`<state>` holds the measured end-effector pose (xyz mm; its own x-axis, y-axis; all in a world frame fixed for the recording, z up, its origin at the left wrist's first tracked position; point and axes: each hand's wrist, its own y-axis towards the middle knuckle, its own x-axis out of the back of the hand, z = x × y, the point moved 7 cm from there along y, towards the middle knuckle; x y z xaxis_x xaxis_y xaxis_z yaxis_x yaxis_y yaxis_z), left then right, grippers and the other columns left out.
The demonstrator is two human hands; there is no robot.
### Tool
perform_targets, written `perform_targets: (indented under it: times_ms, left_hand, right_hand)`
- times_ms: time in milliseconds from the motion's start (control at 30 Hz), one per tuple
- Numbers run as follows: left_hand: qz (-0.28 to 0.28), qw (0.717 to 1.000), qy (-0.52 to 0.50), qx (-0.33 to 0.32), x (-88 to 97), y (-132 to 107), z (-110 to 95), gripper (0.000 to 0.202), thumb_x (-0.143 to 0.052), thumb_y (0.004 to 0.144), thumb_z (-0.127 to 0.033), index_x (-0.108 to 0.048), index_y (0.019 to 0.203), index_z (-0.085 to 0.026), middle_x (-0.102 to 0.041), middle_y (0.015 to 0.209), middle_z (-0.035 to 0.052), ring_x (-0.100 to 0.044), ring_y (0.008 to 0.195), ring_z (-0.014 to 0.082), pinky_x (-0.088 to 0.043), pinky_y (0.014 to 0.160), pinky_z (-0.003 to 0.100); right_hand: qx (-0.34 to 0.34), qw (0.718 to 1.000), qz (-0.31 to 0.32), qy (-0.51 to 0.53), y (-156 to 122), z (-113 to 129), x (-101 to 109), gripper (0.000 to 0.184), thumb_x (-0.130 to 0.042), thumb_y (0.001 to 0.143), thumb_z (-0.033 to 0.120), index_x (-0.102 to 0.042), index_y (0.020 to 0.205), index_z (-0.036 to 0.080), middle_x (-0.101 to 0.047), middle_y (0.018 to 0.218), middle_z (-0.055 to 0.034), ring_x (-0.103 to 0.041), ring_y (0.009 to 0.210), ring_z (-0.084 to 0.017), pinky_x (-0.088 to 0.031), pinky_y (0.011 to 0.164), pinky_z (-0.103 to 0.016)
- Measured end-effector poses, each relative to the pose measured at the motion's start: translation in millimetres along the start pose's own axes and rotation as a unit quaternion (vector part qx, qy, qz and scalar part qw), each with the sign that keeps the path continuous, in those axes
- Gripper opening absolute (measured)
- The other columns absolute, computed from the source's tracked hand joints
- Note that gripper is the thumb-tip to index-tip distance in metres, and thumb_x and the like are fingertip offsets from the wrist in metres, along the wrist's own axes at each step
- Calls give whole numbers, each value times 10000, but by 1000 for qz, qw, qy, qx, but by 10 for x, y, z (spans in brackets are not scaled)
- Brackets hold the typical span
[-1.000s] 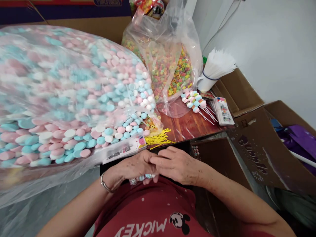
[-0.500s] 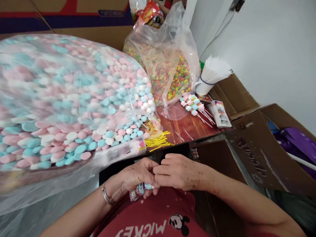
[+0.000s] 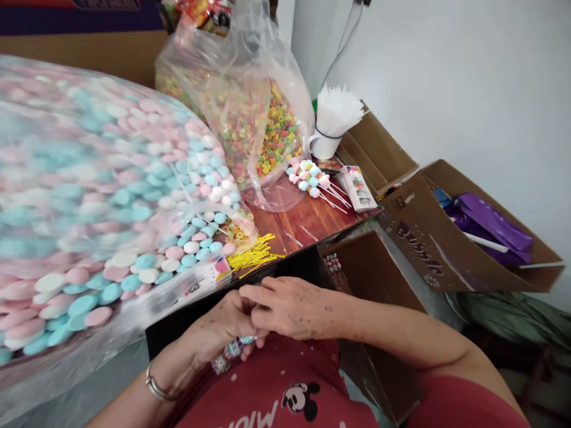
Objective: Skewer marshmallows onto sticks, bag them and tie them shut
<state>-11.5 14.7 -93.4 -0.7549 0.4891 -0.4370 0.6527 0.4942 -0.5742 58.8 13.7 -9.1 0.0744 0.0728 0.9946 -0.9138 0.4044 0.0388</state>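
Observation:
Low in front of my red shirt, my left hand [image 3: 216,327] is closed around a wrapped marshmallow skewer [image 3: 232,352]. Its pink, white and blue pieces show through a clear wrapper below the fingers. My right hand [image 3: 297,306] meets the left fingertips with its fingers bent in a pinch. Whatever lies between those fingertips is hidden. Just beyond my hands, yellow twist ties [image 3: 253,255] lie in a loose pile at the table edge. Several unwrapped marshmallow skewers [image 3: 310,178] with white sticks rest farther back on the red-brown table [image 3: 285,223].
A huge clear bag of marshmallows [image 3: 120,172] fills the left. Behind stands a bag of cereal rings [image 3: 250,128], with a white mug [image 3: 325,145] of sticks beside it. Printed packets [image 3: 359,189] lie at the right corner. Cardboard boxes [image 3: 414,238] stand to the right, one holding wrapped skewers [image 3: 334,264].
My view has turned to the right, so the table things sit farther left. My hands stay together at the skewer, the right fingers slightly shifted over the left fingertips.

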Motion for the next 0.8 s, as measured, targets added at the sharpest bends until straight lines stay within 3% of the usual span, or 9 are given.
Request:
perform_targets:
  times_ms: [167, 300, 400, 500, 700, 800]
  left_hand:
    - [18, 997, -71, 16, -18, 53, 111, 141, -731, 506, -197, -666, 599, -112, -609, 446, 37, -468, 297, 92, -319, 292, 167]
    - [-48, 999, -17, -10, 20, 16, 38, 104, -683, 523, -198, -629, 566, -120, -611, 467, 28, -471, 329, 84, -342, 335, 176]
    - [-88, 994, 45, -36, 24, -24, -91, 35, -602, 535, -160, -602, 552, -129, -584, 457, -7, -468, 350, 81, -336, 360, 176]
    - [-91, 992, 69, -51, 28, -20, -175, 39, -587, 525, -151, -591, 557, -131, -543, 434, -38, -455, 360, 77, -318, 369, 174]
    - [-22, 996, 9, -85, -13, 84, -158, 94, -667, 553, -179, -664, 620, -113, -614, 516, -5, -510, 393, 82, -379, 387, 181]
    - [7, 998, -17, -52, -4, 153, -94, 166, -763, 516, -209, -693, 635, -117, -648, 555, 11, -561, 428, 103, -448, 415, 205]
  right_hand:
    - [-13, 997, 70, 20, 10, -32, -68, 160, -487, 978, 271, -629, 968, 199, -647, 941, -21, -572, 763, -168, -382, 583, -300]
    - [-80, 990, 108, 37, 49, -73, -117, 167, -510, 965, 274, -610, 1037, 161, -641, 989, -37, -584, 733, -159, -379, 547, -301]
    - [-74, 994, 81, 21, 76, -60, -79, 164, -506, 965, 249, -608, 1014, 130, -635, 919, -56, -580, 785, -181, -433, 655, -318]
    - [-51, 998, 39, 13, 63, -81, -18, 140, -481, 963, 201, -606, 961, 138, -620, 890, -65, -548, 799, -188, -442, 704, -330]
    - [5, 997, -10, 71, -71, -141, -28, 239, -371, 1004, 208, -596, 946, 151, -625, 950, -79, -549, 797, -174, -466, 700, -310]
    - [38, 994, -47, 94, -114, -215, -57, 313, -318, 1011, 188, -624, 947, 173, -672, 991, -83, -615, 821, -156, -504, 726, -277]
